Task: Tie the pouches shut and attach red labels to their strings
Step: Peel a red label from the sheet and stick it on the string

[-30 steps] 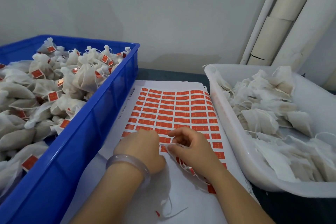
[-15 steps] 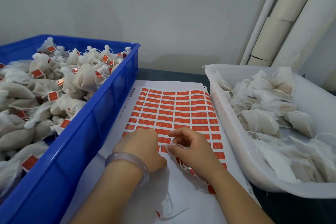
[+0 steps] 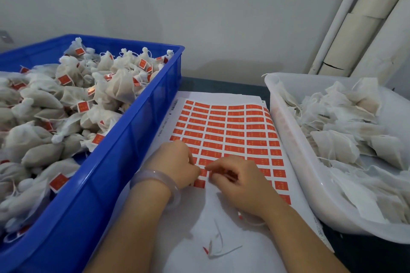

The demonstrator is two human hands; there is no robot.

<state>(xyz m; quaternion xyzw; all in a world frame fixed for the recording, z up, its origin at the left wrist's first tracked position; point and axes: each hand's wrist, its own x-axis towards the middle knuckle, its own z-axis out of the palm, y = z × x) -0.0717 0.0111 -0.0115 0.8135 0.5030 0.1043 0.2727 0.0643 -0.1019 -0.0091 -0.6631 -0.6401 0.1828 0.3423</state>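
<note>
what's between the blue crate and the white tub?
Head view: a white sheet of red labels lies there, with the left hand and right hand on its near rows.

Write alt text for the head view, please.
The left hand and right hand meet on a sheet of red labels; the right seems to pinch one label. A blue crate of tied, labelled pouches sits left, a white tub of untied pouches right.

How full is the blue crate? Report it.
Nearly full: tied pouches bearing red labels are heaped about level with the blue crate's rim.
</note>
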